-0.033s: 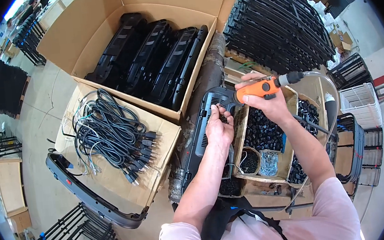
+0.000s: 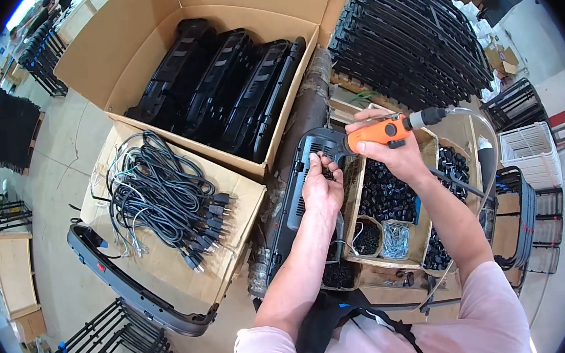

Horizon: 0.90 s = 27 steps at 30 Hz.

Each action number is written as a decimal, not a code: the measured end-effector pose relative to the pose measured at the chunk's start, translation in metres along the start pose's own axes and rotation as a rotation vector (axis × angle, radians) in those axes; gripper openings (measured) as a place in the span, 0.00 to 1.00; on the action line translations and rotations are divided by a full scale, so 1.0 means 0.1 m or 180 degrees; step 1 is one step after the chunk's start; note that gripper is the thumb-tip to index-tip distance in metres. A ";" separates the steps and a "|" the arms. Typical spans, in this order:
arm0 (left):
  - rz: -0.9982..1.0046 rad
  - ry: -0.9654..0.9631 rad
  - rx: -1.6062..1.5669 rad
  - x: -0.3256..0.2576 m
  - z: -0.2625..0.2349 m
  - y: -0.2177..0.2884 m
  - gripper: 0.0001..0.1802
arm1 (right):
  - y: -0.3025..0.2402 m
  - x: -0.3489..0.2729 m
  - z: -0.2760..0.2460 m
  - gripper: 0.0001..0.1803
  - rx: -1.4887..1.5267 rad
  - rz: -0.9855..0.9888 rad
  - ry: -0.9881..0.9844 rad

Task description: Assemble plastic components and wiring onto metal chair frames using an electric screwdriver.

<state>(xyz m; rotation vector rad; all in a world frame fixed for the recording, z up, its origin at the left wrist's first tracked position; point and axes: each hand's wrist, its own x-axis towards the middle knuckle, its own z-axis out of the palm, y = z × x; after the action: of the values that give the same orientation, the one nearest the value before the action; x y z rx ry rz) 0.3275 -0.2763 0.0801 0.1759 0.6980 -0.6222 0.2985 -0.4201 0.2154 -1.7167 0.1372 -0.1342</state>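
Observation:
My right hand is wrapped round an orange air screwdriver, which lies almost level with its front end pointing left. A clear air hose runs from its black rear fitting. Close by the tool's front end, my left hand is closed, fingertips curled together over a long black plastic housing. What those fingertips hold, if anything, is too small to make out. The housing has slotted vents and rests on a worn, padded bench.
An open carton of black housings stands beyond the bench. Left of it, a bundle of black power cords lies on cardboard beside another housing. Right, a wooden parts tray holds black pieces and screws. Black frames are stacked behind.

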 end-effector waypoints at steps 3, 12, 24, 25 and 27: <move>-0.0023 -0.0109 -0.0015 0.04 -0.03 0.02 0.13 | 0.00 -0.04 0.02 0.31 -0.0028 -0.0061 -0.0007; -0.0297 -0.0329 -0.0005 0.04 -0.09 0.09 0.11 | 0.00 -0.07 0.08 0.30 0.0020 -0.0044 0.0000; -0.0117 -0.0283 0.0457 -0.23 -0.18 0.07 0.19 | 0.18 0.15 0.36 0.29 -0.0269 -0.0264 0.0053; -0.0183 -0.0269 0.0414 -0.28 -0.21 0.06 0.19 | 0.20 0.18 0.40 0.29 -0.0268 -0.0268 0.0045; -0.0298 -0.0263 0.0475 -0.37 -0.25 0.04 0.20 | 0.24 0.26 0.46 0.29 -0.0319 -0.0272 -0.0014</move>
<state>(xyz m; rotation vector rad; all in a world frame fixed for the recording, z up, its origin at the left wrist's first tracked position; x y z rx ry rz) 0.2942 -0.2461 0.0848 0.2552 0.5826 -0.7675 0.3313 -0.3832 0.1847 -1.8236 0.0682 -0.1893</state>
